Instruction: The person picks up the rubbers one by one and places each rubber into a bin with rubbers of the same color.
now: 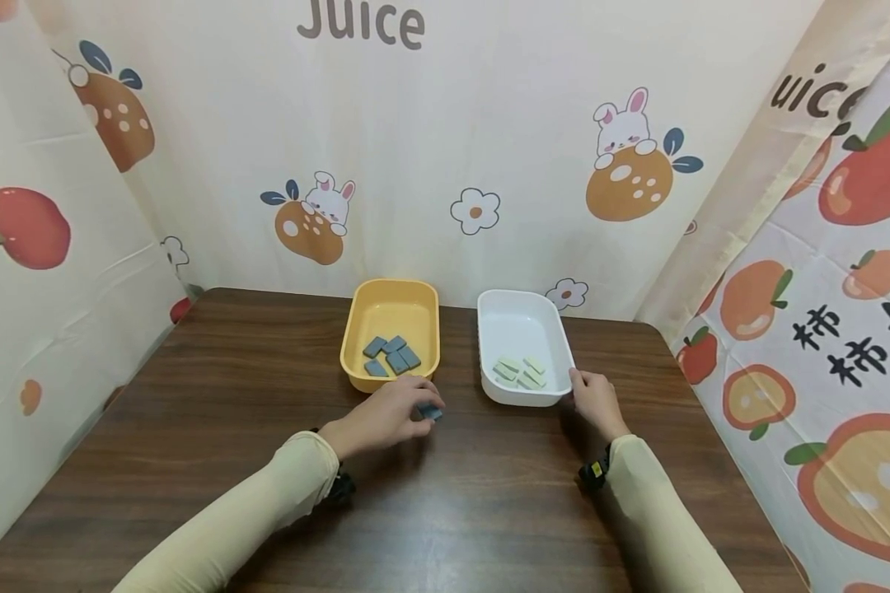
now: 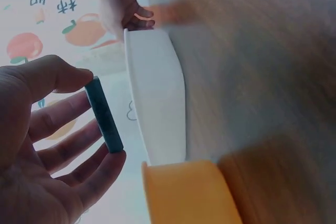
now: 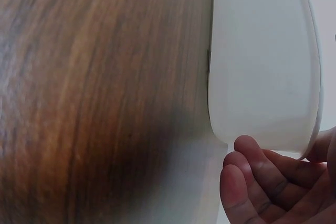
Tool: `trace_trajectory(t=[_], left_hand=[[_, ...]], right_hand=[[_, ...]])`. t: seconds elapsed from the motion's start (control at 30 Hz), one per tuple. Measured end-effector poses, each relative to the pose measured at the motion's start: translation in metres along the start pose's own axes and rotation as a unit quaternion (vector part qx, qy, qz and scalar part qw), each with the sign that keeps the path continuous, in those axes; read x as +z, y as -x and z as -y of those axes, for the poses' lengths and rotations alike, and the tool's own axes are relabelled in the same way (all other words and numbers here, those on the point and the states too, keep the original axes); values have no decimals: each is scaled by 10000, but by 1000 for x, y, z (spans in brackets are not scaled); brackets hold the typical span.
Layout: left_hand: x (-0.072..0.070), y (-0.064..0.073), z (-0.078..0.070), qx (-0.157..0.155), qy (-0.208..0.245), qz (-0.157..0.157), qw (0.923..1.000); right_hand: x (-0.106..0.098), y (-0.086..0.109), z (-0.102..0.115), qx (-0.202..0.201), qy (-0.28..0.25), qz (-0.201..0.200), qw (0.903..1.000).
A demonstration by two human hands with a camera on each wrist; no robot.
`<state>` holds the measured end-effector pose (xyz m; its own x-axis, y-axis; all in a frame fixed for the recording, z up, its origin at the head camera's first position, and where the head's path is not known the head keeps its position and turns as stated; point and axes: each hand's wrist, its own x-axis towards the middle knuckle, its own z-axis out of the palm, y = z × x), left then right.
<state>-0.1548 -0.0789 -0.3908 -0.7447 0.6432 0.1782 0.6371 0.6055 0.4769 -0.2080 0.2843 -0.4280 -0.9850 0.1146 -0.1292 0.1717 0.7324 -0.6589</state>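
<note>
My left hand [image 1: 393, 412] pinches a dark blue-grey tile [image 2: 104, 115] by its ends, between the thumb and fingertips. It is just in front of the yellow bin [image 1: 391, 286], over the table. Several similar blue-grey tiles [image 1: 396, 361] lie in the near end of that bin. To the right stands a white bin [image 1: 520, 306] with several pale green tiles [image 1: 530, 375] at its near end. My right hand [image 1: 597, 401] grips the white bin at its near right corner, the thumb at the rim and the fingers curled against the outer wall.
Both bins stand side by side at the back of a brown wood-grain table [image 1: 482, 502], with a narrow gap between them. A printed curtain [image 1: 415, 148] hangs right behind the table and along both sides.
</note>
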Motion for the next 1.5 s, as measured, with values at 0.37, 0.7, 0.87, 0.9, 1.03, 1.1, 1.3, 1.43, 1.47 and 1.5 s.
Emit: trace_trajectory(t=[0.37, 0.7, 0.87, 0.9, 1.03, 1.1, 1.3, 1.43, 1.47, 1.5], left_hand=[[-20, -15, 12, -338, 115, -117, 9993], [-36, -49, 42, -736, -14, -189, 9971], [-43, -64, 54, -996, -119, -97, 9949], [-44, -66, 57, -1035, -126, -92, 9945], [-45, -76, 69, -1217, -81, 29, 9925], [-44, -80, 76, -1329, -77, 132, 9910], [-43, -91, 92, -1658, 42, 316, 9856], [-44, -100, 98, -1747, 59, 530, 9832], [-43, -102, 100, -1773, 67, 587, 9824], [-43, -104, 102, -1800, 69, 643, 9815]], right_hand=[[1, 1, 0, 6, -47, -70, 10000], [1, 1, -2, -2, 42, -77, 10000], [2, 2, -1, 58, 14, 8, 10000], [2, 2, -1, 68, 19, 19, 10000], [2, 0, -1, 46, 76, -20, 10000], [1, -1, 0, 14, 64, -37, 10000], [1, 0, 1, -147, 23, -76, 9999], [1, 0, 0, -101, 27, -110, 9999], [1, 0, 0, -80, 30, -123, 9999], [1, 0, 0, -62, 42, -121, 9999]])
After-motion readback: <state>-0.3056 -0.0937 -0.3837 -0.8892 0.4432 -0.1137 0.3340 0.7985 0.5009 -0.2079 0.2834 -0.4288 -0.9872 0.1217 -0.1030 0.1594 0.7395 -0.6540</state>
